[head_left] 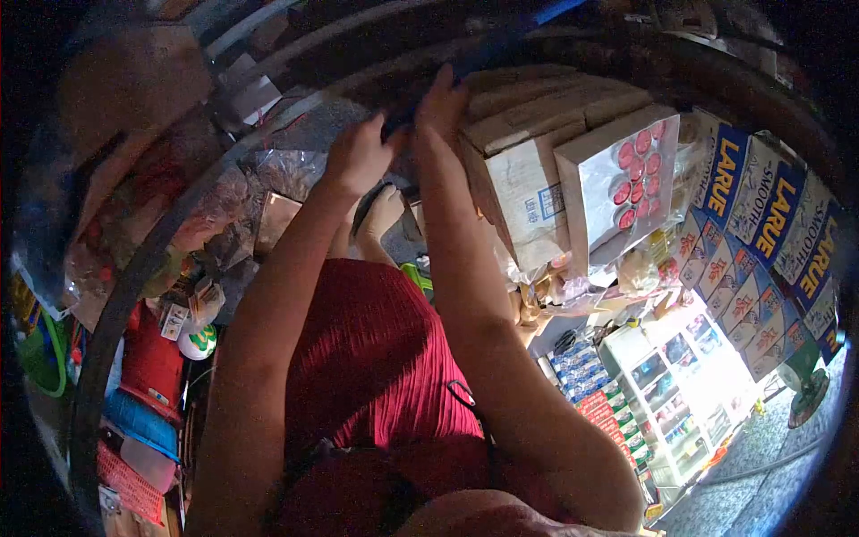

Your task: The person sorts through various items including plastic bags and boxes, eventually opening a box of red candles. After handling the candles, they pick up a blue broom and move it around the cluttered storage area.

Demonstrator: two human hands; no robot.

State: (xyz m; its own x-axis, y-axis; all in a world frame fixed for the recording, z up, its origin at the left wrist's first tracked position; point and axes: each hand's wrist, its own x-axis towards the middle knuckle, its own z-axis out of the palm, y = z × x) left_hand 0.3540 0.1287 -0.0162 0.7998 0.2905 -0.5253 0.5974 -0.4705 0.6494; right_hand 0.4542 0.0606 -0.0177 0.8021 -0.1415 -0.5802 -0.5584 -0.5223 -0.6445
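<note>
A long blue pole (pixel 557 12) slants down from the top edge toward my hands, its lower part dark and blurred. My left hand (pixel 358 157) is closed around the pole's lower end, thumb up. Higher along the pole, my right hand (pixel 440 106) appears closed on it too; shadow hides part of its fingers. Both arms reach forward over a dark red ribbed garment (pixel 367 358). A bare foot (pixel 383 210) shows below, between my forearms. What the pole ends in cannot be made out.
Cardboard boxes (pixel 523 201) and a carton with red round pictures (pixel 637 174) stand close to my right arm. Beyond are stacked LARUE cartons (pixel 777 210) and a bright display case (pixel 684 367). Plastic bags (pixel 215 210), a red container (pixel 148 358) and baskets (pixel 130 483) lie left.
</note>
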